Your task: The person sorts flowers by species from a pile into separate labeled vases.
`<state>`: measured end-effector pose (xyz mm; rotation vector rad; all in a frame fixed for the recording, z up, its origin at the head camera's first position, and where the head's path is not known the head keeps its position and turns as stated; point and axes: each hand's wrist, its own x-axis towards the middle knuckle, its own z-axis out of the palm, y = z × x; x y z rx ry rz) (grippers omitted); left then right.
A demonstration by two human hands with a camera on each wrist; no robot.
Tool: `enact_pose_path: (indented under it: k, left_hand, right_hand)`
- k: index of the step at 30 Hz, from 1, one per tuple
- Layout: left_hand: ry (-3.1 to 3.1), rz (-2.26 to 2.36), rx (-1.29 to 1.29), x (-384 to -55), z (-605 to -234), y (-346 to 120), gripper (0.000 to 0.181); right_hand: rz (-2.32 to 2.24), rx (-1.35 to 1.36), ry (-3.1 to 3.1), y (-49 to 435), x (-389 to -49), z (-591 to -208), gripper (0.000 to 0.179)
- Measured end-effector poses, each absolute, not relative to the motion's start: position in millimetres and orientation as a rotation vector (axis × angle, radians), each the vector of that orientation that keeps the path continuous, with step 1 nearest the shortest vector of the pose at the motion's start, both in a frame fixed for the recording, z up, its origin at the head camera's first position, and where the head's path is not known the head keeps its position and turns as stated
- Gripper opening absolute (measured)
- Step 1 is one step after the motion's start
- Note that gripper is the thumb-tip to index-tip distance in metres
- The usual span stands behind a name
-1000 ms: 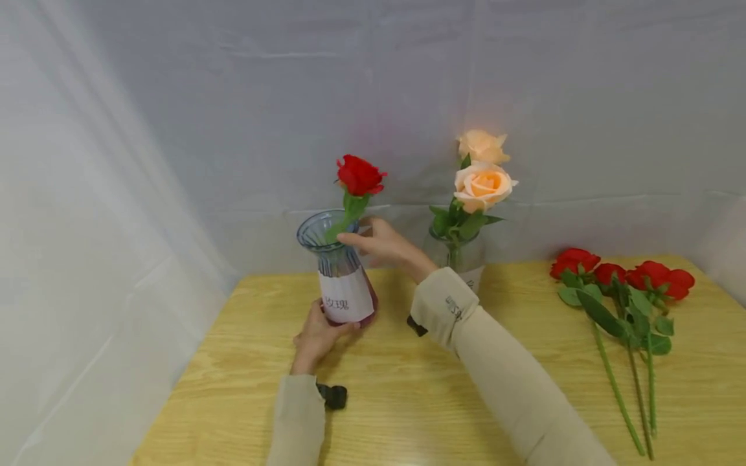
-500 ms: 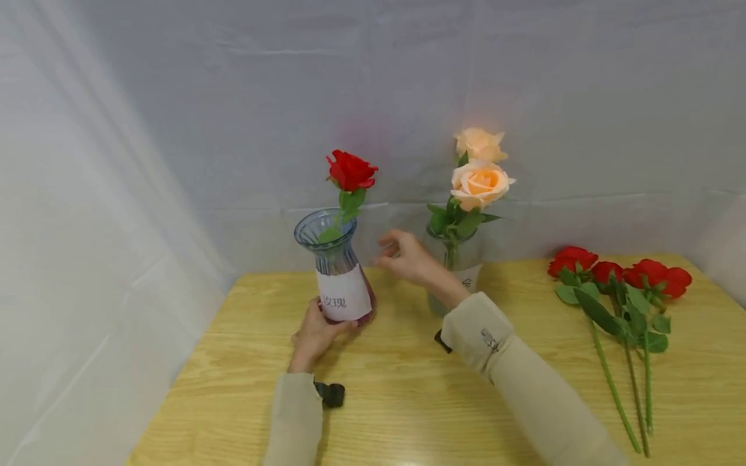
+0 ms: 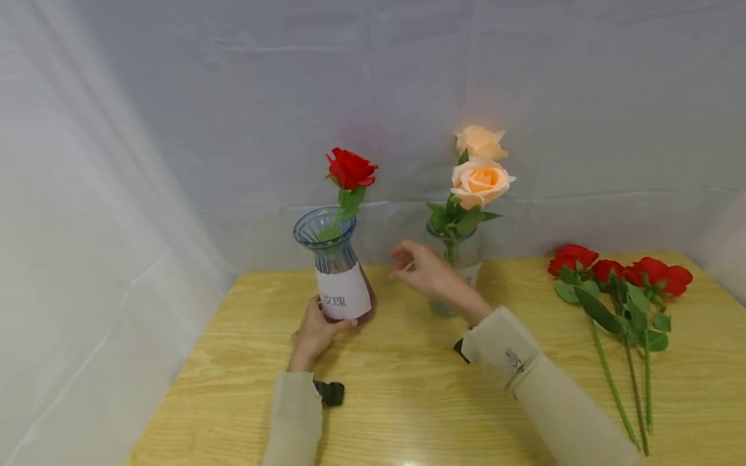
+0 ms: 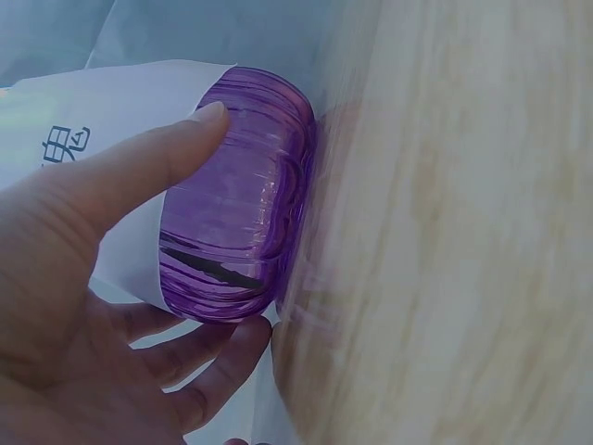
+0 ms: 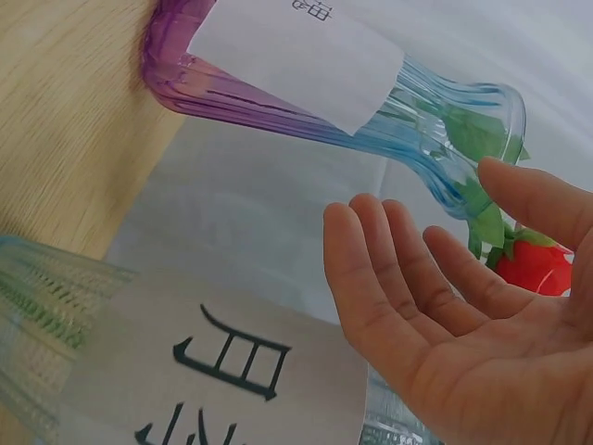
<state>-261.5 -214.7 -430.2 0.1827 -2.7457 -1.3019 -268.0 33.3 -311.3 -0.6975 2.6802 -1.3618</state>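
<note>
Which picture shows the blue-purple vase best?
The head view: the blue-purple vase shows from rim to base, the left hand covering a little. The right wrist view crops its base; the left wrist view shows just the lower part.

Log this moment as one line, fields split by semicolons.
left hand: grips two-tone vase near base; right hand: empty; red rose: in two-tone vase; peach roses: in clear vase; other red roses: on table
</note>
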Motion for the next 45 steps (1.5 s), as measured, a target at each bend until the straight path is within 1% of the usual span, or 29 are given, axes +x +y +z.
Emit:
enact_pose_path:
  k: [9, 23, 30, 45]
  left_hand:
    - [-2.732, -1.309, 0.171, -261, -431, -214, 0.086]
    - [-2.739, -1.309, 0.175, -262, -432, -214, 0.086]
    - [-2.747, -1.312, 0.184, -263, -432, -215, 0.088]
    - [-2.745, -1.307, 0.183, -263, -432, -216, 0.087]
  right_hand:
    - [-1.371, -0.819, 2.705, 46, -264, -318, 0.032]
    - [-1.321, -0.86, 2.744, 76, -252, -324, 0.029]
    - [-1.335, -0.946, 2.74, 88, -245, -329, 0.027]
    - [-1.313, -0.903, 2.765, 111, -233, -340, 0.03]
